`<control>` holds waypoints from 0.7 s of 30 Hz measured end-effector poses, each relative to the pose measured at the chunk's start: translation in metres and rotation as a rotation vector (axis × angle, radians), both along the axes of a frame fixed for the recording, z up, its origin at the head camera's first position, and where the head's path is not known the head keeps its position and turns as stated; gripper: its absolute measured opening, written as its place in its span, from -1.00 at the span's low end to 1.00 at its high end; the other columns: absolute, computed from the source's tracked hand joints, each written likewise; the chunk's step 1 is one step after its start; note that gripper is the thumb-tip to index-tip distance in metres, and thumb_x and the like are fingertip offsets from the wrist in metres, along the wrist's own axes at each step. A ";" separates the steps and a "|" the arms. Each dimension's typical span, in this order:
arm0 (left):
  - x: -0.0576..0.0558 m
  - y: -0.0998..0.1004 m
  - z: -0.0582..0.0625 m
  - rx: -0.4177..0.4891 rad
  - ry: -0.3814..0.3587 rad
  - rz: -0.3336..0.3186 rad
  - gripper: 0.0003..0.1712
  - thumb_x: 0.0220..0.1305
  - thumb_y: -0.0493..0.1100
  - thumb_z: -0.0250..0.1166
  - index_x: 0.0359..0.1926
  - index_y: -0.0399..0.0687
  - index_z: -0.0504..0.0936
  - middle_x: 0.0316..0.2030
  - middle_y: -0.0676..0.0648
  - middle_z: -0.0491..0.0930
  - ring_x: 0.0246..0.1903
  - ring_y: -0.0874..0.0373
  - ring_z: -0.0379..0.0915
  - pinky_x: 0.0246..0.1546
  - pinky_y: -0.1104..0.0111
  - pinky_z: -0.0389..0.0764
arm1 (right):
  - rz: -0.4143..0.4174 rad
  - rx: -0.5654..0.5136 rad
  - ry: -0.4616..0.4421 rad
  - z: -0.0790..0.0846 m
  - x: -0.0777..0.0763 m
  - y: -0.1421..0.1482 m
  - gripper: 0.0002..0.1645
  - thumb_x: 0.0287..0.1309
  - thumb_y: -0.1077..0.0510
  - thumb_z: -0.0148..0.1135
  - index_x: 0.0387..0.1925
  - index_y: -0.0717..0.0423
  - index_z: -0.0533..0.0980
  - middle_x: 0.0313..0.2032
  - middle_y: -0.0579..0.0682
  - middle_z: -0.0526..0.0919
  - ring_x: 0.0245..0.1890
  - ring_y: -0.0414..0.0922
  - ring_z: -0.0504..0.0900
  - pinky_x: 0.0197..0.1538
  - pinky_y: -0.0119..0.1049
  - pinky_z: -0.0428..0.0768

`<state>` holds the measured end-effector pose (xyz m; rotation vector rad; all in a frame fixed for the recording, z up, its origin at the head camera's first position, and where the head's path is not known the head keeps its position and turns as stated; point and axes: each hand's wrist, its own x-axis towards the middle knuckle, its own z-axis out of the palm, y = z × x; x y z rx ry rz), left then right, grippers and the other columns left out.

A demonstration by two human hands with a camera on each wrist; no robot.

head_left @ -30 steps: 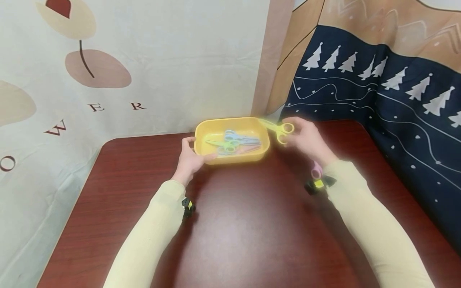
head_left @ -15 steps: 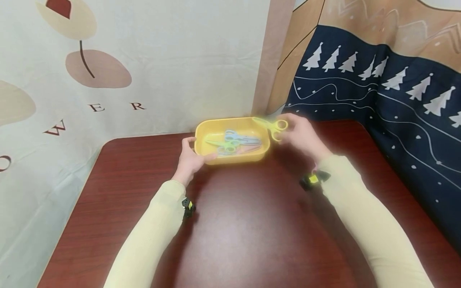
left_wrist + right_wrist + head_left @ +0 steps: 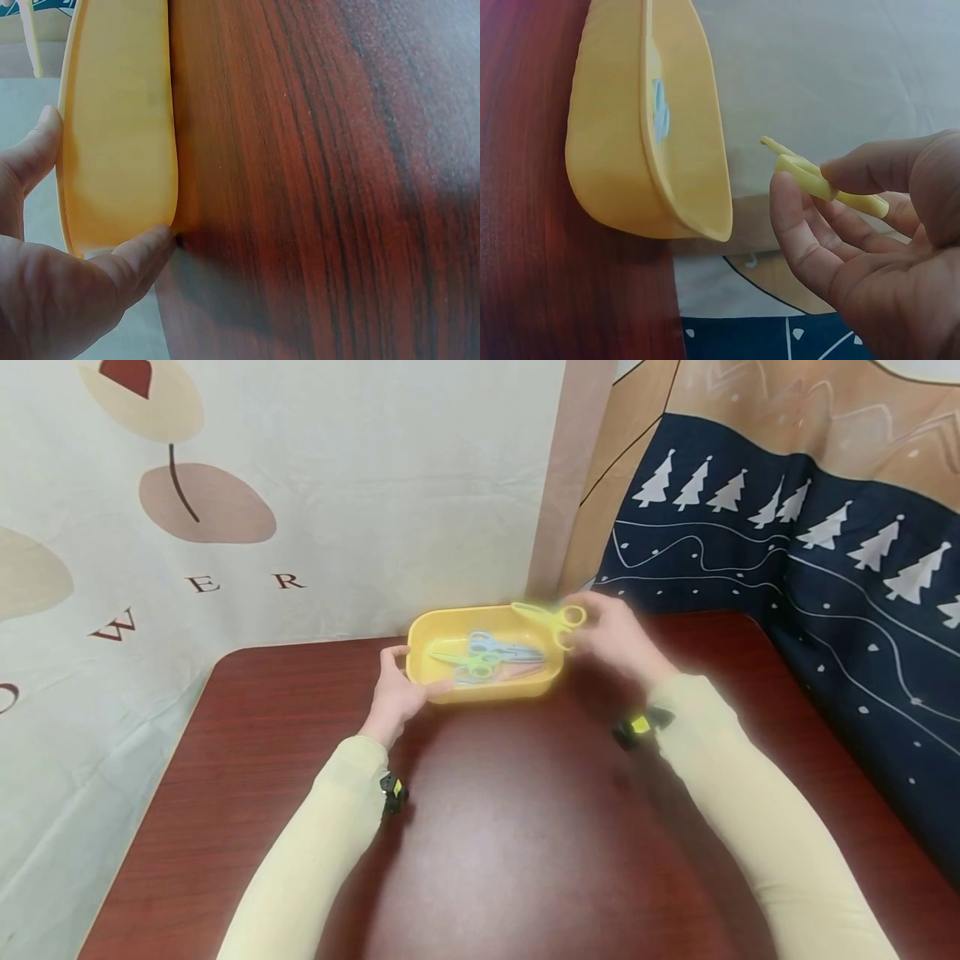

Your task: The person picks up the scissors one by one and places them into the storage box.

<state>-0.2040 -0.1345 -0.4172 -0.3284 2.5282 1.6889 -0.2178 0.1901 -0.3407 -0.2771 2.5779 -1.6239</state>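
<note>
My right hand (image 3: pixel 617 635) pinches a pair of yellow scissors (image 3: pixel 556 621) by the handles. The blades point left over the right rim of a yellow plastic bin (image 3: pixel 498 692). In the right wrist view, thumb and fingertips hold the scissors (image 3: pixel 806 178) edge-on, apart from the bin wall (image 3: pixel 607 150). At the bin's left end my left hand (image 3: pixel 397 692) grips the corner, its thumb along the front. The left wrist view shows its fingers against the bin wall (image 3: pixel 120 135). Inside lie green scissors (image 3: pixel 476 668), blue scissors (image 3: pixel 517 652) and a pink pair (image 3: pixel 522 670), overlapping.
The dark red wooden table (image 3: pixel 487 827) carries the bin near its back edge. A pale printed cloth (image 3: pixel 375 527) hangs behind, and a navy cloth with white trees (image 3: pixel 750 560) borders the right side. Small dark cameras (image 3: pixel 392 792) sit on both wrists.
My right hand has moved left with the yellow scissors, bringing the blades further over the bin. A pink handle seen beside the right wrist is now hidden. The left hand stays put.
</note>
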 end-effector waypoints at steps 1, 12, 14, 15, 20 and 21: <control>0.000 0.000 0.000 0.000 -0.001 -0.001 0.14 0.02 -0.15 0.63 0.47 0.05 0.08 0.23 -0.30 0.41 0.06 -0.11 0.42 0.09 0.13 0.49 | 0.001 0.007 0.005 0.000 -0.001 -0.001 -0.45 0.21 0.35 0.35 0.23 0.05 0.55 0.06 0.07 0.65 0.05 0.13 0.61 0.17 -0.04 0.61; 0.000 0.000 0.000 0.004 0.000 -0.001 0.15 0.01 -0.16 0.63 0.48 0.03 0.07 0.24 -0.31 0.41 0.09 -0.10 0.40 0.16 0.13 0.45 | 0.006 0.013 -0.039 0.004 -0.009 -0.012 -0.38 0.21 0.33 0.34 0.31 0.08 0.50 0.13 0.08 0.60 0.05 0.05 0.59 0.17 -0.12 0.62; 0.000 0.000 0.000 0.005 0.000 -0.001 0.15 0.01 -0.16 0.63 0.48 0.04 0.08 0.24 -0.31 0.41 0.09 -0.10 0.39 0.16 0.13 0.44 | 0.007 0.016 -0.054 0.005 -0.010 -0.015 -0.37 0.21 0.33 0.33 0.32 0.07 0.49 0.14 0.08 0.60 0.06 0.05 0.59 0.17 -0.12 0.62; 0.000 0.000 0.000 0.003 -0.001 -0.001 0.15 0.01 -0.16 0.64 0.48 0.04 0.08 0.24 -0.31 0.41 0.09 -0.10 0.39 0.16 0.13 0.44 | 0.007 0.021 -0.057 0.005 -0.011 -0.016 -0.37 0.21 0.33 0.33 0.32 0.06 0.49 0.15 0.07 0.59 0.07 0.04 0.58 0.18 -0.11 0.61; 0.000 0.000 0.000 0.001 -0.001 0.002 0.15 0.00 -0.15 0.64 0.48 0.04 0.09 0.22 -0.32 0.42 0.08 -0.11 0.40 0.13 0.14 0.45 | 0.013 0.037 -0.055 0.005 -0.017 -0.021 -0.38 0.21 0.33 0.33 0.32 0.08 0.49 0.16 0.06 0.59 0.10 0.04 0.56 0.22 -0.09 0.57; 0.000 0.000 0.000 0.003 0.000 0.003 0.15 0.00 -0.15 0.64 0.47 0.04 0.09 0.21 -0.32 0.43 0.07 -0.11 0.40 0.12 0.15 0.45 | 0.015 0.041 -0.051 0.005 -0.018 -0.023 -0.38 0.21 0.34 0.33 0.31 0.09 0.49 0.15 0.06 0.59 0.09 0.04 0.56 0.22 -0.10 0.57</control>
